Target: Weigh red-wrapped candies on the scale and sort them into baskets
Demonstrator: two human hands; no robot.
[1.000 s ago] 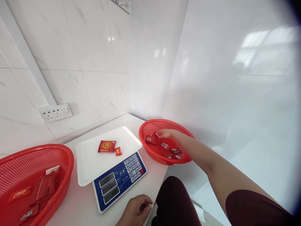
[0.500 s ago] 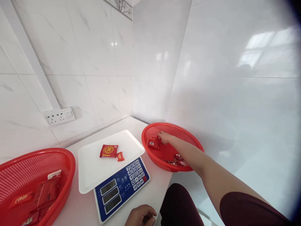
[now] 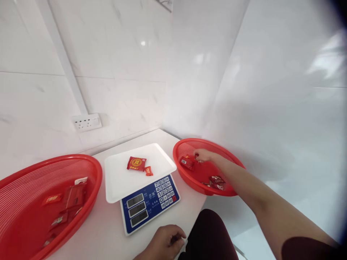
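Observation:
My right hand (image 3: 204, 155) reaches into the right red basket (image 3: 187, 184), its fingers pinched at a small red packet that they mostly cover. Beside the fingertips lies a larger red snack packet (image 3: 187, 163) with a white label. Other dark red wrapped pieces (image 3: 217, 182) rest at the basket's near side. My left hand (image 3: 166, 242) is loosely curled at the table's front edge, with nothing visible in it. On the white pan (image 3: 119, 182) of the blue scale (image 3: 150, 206) lie a red packet with a gold emblem (image 3: 137, 163) and a small orange-red candy (image 3: 149, 171).
A second red basket (image 3: 96, 180) at the left holds several red packets (image 3: 73, 196) and an orange-red one (image 3: 52, 199). Tiled walls meet behind the white table (image 3: 100, 224). A socket (image 3: 87, 122) is mounted on the left wall.
The view has turned left, so everything sits further right. My right hand stays in the right basket, its fingers now raised slightly beside the labelled packet. My left hand remains curled.

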